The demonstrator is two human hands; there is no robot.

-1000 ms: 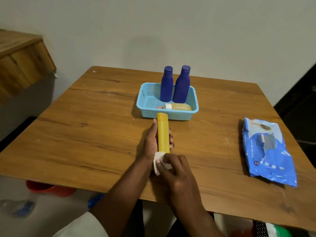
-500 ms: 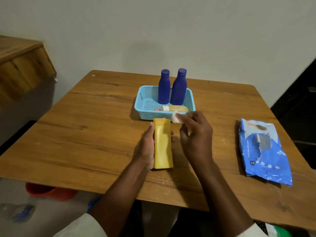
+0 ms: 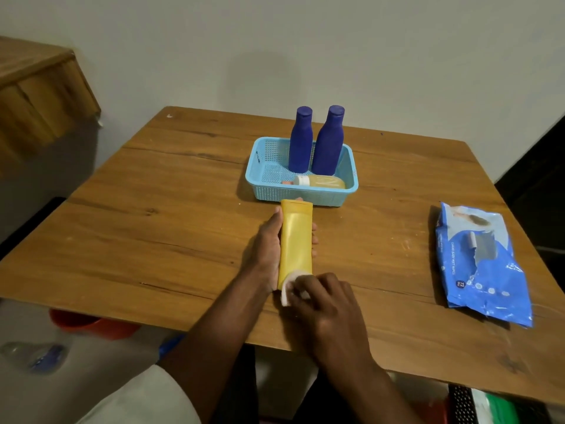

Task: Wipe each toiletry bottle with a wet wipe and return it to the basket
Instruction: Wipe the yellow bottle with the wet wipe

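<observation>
Left hand (image 3: 269, 243) fingers grasp the yellow tube (image 3: 296, 240) in front of the basket (image 3: 266, 191); right hand (image 3: 330, 304) fingers pinch the wipe (image 3: 287, 289) against the tube's near end.

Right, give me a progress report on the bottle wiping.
In hand: the left hand holds the yellow bottle while the right hand rubs a wipe on its near end. Three bottles sit in the basket; whether they are wiped cannot be told. Left: return the yellow one.

Your left hand (image 3: 269, 243) curls around the yellow tube (image 3: 296, 243), thumb on its near-left side. Your right hand (image 3: 328, 310) pinches a white wipe (image 3: 287, 290) against its near end.
</observation>
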